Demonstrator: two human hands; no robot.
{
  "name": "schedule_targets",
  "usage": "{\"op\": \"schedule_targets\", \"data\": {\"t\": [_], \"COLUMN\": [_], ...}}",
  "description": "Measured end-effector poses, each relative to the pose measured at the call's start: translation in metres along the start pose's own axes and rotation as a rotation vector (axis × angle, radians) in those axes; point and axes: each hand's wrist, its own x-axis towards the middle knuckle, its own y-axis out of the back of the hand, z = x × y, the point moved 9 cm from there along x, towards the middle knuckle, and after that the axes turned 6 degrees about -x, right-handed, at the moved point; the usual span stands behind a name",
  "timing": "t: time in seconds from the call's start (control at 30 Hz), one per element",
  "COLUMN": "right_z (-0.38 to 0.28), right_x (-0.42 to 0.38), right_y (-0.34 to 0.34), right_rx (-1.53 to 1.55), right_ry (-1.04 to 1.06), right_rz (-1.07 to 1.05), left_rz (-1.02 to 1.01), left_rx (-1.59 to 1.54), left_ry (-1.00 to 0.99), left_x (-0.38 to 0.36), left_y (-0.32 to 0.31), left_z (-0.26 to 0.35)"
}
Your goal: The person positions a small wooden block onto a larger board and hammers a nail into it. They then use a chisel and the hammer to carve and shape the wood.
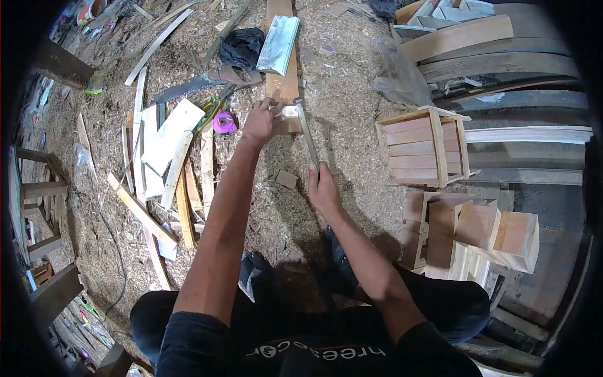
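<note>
My right hand (325, 188) is wrapped around the lower end of a hammer (308, 138). The hammer's head lies over the right edge of a wooden plank on the ground. My left hand (262, 120) is at the plank's left side, with its fingers bent together at a small pale wood block (290, 112). Whatever is between those fingertips is too small to make out. The brown plank (282, 88) runs away from me, and a whitish board (278, 45) lies across its far part.
On the left are a pink tape measure (224, 123), a handsaw (188, 87), a black plastic bag (242, 47) and several wood offcuts (173, 138). A slatted wooden crate (414, 147) and wooden boxes (468, 229) stand at right, beside stacked boards (521, 135). Shavings cover the ground.
</note>
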Motion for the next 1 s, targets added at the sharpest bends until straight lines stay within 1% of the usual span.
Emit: {"op": "schedule_targets", "data": {"t": [0.03,0.1,0.13,0.2,0.23,0.3,0.33,0.43,0.5,0.53,0.6,0.63,0.7,0.73,0.8,0.83,0.9,0.93,1.0], "right_z": [0.000,0.007,0.006,-0.009,-0.004,0.009,0.010,0.004,-0.011,-0.008,0.007,0.004,-0.001,-0.002,-0.013,-0.008,0.008,0.005,-0.007], "right_x": [0.001,0.009,0.008,0.006,0.006,0.006,0.007,0.006,0.002,0.004,0.011,0.014,0.014,0.013,0.009,0.011,0.014,0.014,0.006], "right_y": [0.001,-0.003,-0.001,0.007,0.001,-0.005,-0.002,0.008,0.018,0.017,0.003,0.005,0.014,0.014,0.019,0.018,0.010,0.014,0.027], "right_rx": [-0.002,-0.084,-0.088,0.031,0.032,-0.182,-0.184,-0.112,0.031,0.031,-0.218,-0.217,-0.031,-0.031,0.032,0.032,-0.103,-0.103,0.054], "right_ry": [-0.002,-0.099,-0.099,0.023,0.025,-0.041,-0.040,-0.003,0.096,0.098,-0.032,-0.031,-0.026,-0.029,0.061,0.065,-0.041,-0.040,0.036], "right_rz": [-0.002,-0.105,-0.105,-0.040,-0.043,-0.031,-0.028,-0.027,0.046,0.048,-0.085,-0.085,-0.011,-0.014,0.043,0.049,-0.025,-0.019,0.060], "left_rz": [-0.002,-0.032,-0.030,-0.045,-0.044,-0.066,-0.063,-0.093,-0.125,-0.123,-0.033,-0.032,-0.027,-0.030,-0.031,-0.026,-0.016,-0.013,-0.019], "left_rx": [-0.003,-0.021,-0.024,0.015,0.017,0.063,0.062,0.066,0.076,0.077,0.086,0.087,0.034,0.033,0.038,0.039,0.040,0.040,0.043], "left_ry": [0.002,0.038,0.038,0.075,0.079,0.075,0.072,0.105,0.164,0.162,0.023,0.023,0.027,0.029,0.034,0.029,0.029,0.024,0.044], "left_x": [-0.002,0.000,0.001,0.000,-0.002,-0.001,-0.001,-0.002,-0.003,-0.003,-0.002,-0.001,-0.003,-0.003,-0.003,-0.002,-0.002,0.001,-0.004], "left_y": [-0.001,-0.004,-0.004,-0.004,-0.002,-0.001,-0.001,-0.004,-0.005,-0.010,-0.007,-0.007,-0.008,-0.007,-0.005,-0.004,-0.002,-0.002,-0.003], "left_z": [-0.001,-0.003,-0.002,-0.004,-0.003,0.000,0.001,0.001,-0.005,-0.010,-0.004,-0.006,-0.006,-0.005,-0.003,-0.003,-0.002,-0.002,-0.004]}}
